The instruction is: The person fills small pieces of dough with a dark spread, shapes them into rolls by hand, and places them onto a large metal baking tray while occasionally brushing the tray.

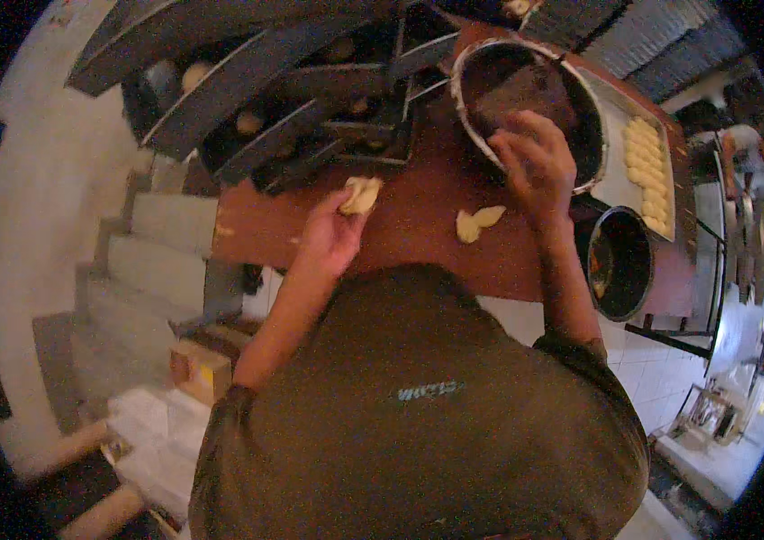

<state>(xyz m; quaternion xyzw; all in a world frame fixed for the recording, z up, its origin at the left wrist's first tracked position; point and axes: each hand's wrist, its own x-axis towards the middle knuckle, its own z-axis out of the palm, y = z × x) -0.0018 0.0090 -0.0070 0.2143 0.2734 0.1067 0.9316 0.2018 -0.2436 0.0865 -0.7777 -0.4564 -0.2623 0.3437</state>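
A flattened piece of pale dough (362, 195) rests in my left hand (334, 236), held between the thumb and the fingers above the red-brown table (409, 229). My right hand (539, 166) is over the near rim of a large round tub (587, 85) with a dark brown mass (526, 97) inside. Its fingers are curled together, and whatever they may hold is too small or hidden to make out. Between my hands, a loose piece of dough (469, 227) lies on the table, spread into two lobes.
At the right, a tray (614, 144) carries rows of shaped dough pieces (645, 166). A dark round pot (620, 265) stands nearer, by my right forearm. Dark stacked racks (310, 81) crowd the far left of the table. Another person (744, 144) is at the far right.
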